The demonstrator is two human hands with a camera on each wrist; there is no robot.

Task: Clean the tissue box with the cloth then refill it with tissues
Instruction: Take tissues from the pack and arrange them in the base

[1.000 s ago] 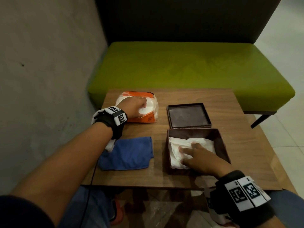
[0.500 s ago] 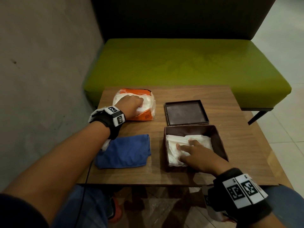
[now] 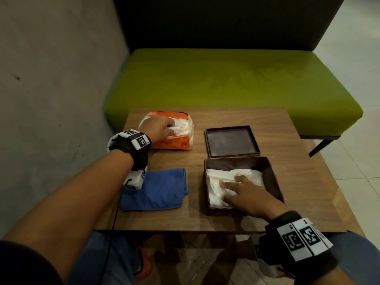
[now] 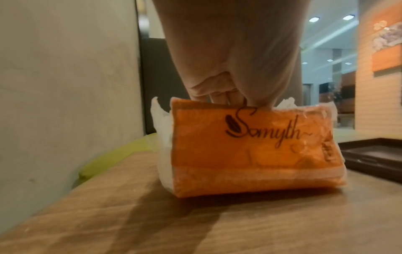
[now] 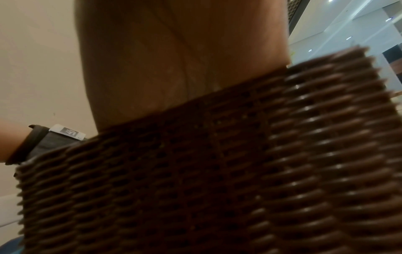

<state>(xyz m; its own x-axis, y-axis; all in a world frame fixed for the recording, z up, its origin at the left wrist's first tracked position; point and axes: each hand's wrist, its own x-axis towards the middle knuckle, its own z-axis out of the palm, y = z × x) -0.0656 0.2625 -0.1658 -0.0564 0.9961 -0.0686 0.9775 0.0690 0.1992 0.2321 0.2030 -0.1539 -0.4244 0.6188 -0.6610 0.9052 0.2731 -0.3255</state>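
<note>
Left hand (image 3: 156,128) atop the orange plastic tissue pack (image 3: 174,141), fingers curled, pinching white tissue. Right hand (image 3: 244,192) inside the open brown woven tissue box (image 3: 273,177) (lid (image 3: 232,140) just behind), fingers extended, pressing white tissues (image 3: 218,179). Blue cloth (image 3: 158,190) flat on wooden table (image 3: 298,182).

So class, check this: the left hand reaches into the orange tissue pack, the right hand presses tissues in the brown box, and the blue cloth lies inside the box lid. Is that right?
One detail is wrong. In the head view the blue cloth lies flat on the table, left of the brown box; the lid holds nothing. The left hand does reach into the orange tissue pack, and the right hand presses the tissues.
</note>
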